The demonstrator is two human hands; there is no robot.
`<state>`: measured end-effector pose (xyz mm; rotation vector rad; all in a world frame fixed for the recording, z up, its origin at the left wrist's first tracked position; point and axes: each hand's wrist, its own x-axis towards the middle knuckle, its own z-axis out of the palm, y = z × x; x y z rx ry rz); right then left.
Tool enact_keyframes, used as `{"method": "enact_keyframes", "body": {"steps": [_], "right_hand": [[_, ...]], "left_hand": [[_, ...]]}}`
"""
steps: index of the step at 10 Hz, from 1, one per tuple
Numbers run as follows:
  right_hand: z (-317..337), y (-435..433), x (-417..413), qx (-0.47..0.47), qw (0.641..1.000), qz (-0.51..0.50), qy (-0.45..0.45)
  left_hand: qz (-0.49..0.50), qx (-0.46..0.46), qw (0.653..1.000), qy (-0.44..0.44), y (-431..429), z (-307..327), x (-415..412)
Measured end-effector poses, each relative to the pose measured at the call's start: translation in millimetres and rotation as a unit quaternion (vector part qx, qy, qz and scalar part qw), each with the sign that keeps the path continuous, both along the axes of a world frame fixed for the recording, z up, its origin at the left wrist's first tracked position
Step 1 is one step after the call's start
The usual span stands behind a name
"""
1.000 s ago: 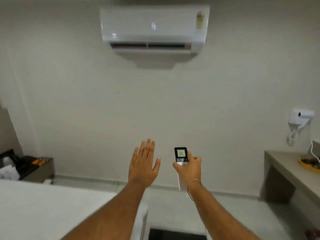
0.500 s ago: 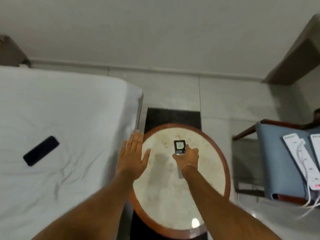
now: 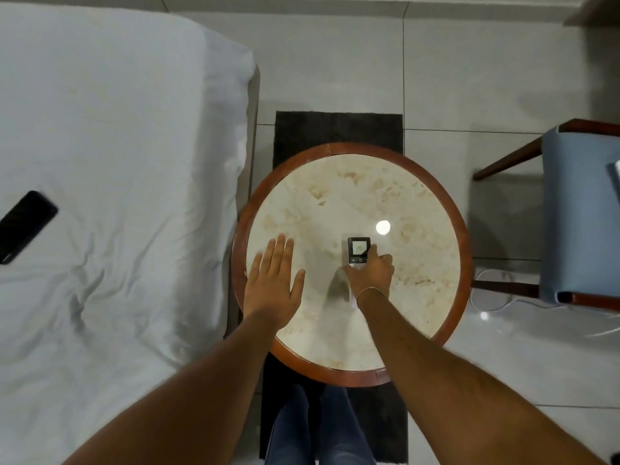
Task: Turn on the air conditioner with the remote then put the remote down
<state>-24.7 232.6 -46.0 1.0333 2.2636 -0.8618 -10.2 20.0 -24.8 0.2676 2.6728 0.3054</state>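
The remote, its small screen lit, sits in the closed fingers of the right hand above the middle of a round marble-topped table. A second ago the wall air conditioner filled the view; now the gaze has dropped to the table, suggesting the switching-on is done and only the set-down remains. The left hand hovers flat, fingers spread, empty, beside the bed.

Dim even indoor light, lamp glare on round table, bowed wide-angle edges
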Motion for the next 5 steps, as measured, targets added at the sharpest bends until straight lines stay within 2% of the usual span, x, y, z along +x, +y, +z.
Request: {"method": "enact_keyframes", "body": {"steps": [3,5], "right_hand": [[-16.8,-3.0,8.4,0.023,0.999,-0.028,0.032],[6.9,-10.8,7.7,0.042,0.998,0.040,0.020]], "left_hand": [[0.007,0.000,1.000,0.001,7.5,-0.7,-5.7],[0.032,0.018,0.998,0.041,4.0,20.0,-11.7]]}}
